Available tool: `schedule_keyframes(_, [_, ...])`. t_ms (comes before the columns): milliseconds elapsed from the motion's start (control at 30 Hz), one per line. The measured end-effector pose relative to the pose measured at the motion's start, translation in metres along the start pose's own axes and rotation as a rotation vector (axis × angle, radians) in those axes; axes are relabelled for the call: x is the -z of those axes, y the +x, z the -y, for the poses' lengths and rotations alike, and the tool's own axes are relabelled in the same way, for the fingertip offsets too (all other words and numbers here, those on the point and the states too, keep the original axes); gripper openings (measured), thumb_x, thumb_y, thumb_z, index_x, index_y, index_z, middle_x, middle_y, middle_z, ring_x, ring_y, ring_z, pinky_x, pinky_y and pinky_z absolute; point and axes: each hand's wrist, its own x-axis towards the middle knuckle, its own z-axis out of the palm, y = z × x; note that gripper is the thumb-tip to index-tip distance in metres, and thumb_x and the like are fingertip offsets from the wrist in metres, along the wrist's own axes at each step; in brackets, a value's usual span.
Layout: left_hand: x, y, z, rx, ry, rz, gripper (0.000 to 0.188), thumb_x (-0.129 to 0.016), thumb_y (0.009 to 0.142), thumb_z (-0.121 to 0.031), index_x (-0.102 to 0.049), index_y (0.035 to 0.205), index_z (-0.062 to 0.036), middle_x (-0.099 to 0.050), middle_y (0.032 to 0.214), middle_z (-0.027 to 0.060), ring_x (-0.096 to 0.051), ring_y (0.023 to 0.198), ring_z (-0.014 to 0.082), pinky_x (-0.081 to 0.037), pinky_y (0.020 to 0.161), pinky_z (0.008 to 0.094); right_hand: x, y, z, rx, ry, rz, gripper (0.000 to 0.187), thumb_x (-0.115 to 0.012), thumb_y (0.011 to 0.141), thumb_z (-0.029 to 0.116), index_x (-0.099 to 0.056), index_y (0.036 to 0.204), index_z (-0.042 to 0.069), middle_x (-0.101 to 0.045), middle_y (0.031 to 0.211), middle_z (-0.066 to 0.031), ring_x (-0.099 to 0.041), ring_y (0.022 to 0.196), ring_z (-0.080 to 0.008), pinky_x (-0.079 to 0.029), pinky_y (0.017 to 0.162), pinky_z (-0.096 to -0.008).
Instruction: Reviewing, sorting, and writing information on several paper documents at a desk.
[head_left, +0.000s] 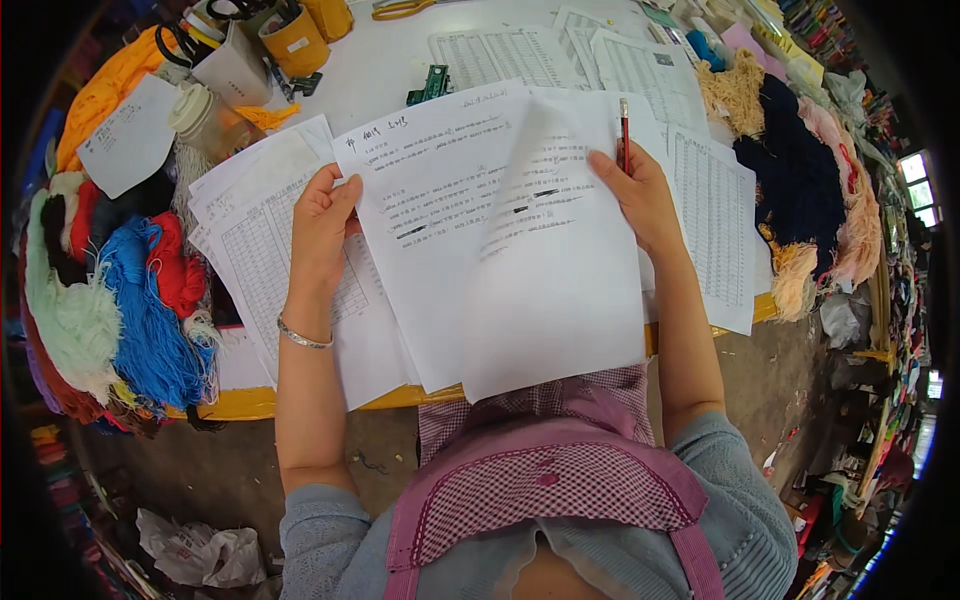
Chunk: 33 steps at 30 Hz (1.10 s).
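Observation:
In front of me I hold up white sheets of paper (430, 300) with handwritten lines and a few blacked-out strokes. My left hand (322, 222) pinches their left edge between thumb and fingers. At the right edge, my right hand (640, 195) grips a second sheet (560, 300) that overlaps the first. A pencil (624, 140) with a dark red shaft and an eraser end also sits in my right hand, pointing away from me. Printed table sheets (250, 235) lie on the table beside my left hand, and more table sheets (715, 215) lie beside my right.
Bundles of yarn hang at the table's left, blue (150, 305) and pale green (70, 300) among them; navy yarn (795, 170) lies at the right. A lidded cup (195, 115), an orange pen holder (296, 42) and yellow-handled scissors (403, 9) stand or lie farther back. A plastic bag (200, 548) rests on the floor.

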Motion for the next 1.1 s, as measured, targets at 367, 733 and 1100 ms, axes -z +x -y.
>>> schedule_keyframes(367, [-0.001, -0.001, -0.002, 0.004, -0.005, -0.007, 0.023, -0.058, 0.098, -0.015, -0.059, 0.117, -0.0028, -0.072, 0.093, 0.0034, -0.066, 0.075, 0.0061, -0.054, 0.066, 0.021, 0.04, 0.012, -0.005, 0.096, 0.125, -0.025, 0.019, -0.066, 0.095, 0.019, -0.063, 0.101, 0.001, -0.068, 0.084, -0.0026, -0.062, 0.067, -0.006, -0.05, 0.059, -0.021])
schedule_keyframes(733, [0.0, -0.001, -0.001, 0.006, 0.005, -0.026, 0.022, -0.058, 0.098, -0.014, -0.06, 0.117, -0.0039, -0.071, 0.091, 0.0019, -0.063, 0.072, 0.0045, -0.052, 0.064, 0.02, 0.053, 0.009, 0.0, 0.074, 0.078, -0.153, 0.018, -0.066, 0.095, 0.019, -0.065, 0.098, 0.002, -0.068, 0.083, -0.0027, -0.062, 0.066, -0.0058, -0.05, 0.057, -0.0198])
schedule_keyframes(1100, [-0.002, 0.0, -0.002, 0.003, 0.019, -0.027, 0.024, -0.057, 0.098, -0.015, -0.059, 0.12, -0.0035, -0.071, 0.093, 0.0024, -0.064, 0.075, 0.0053, -0.052, 0.066, 0.0202, 0.059, 0.007, -0.002, 0.053, 0.083, -0.161, 0.019, -0.067, 0.094, 0.019, -0.065, 0.101, 0.001, -0.068, 0.083, -0.0021, -0.062, 0.067, -0.0059, -0.049, 0.059, -0.0204])
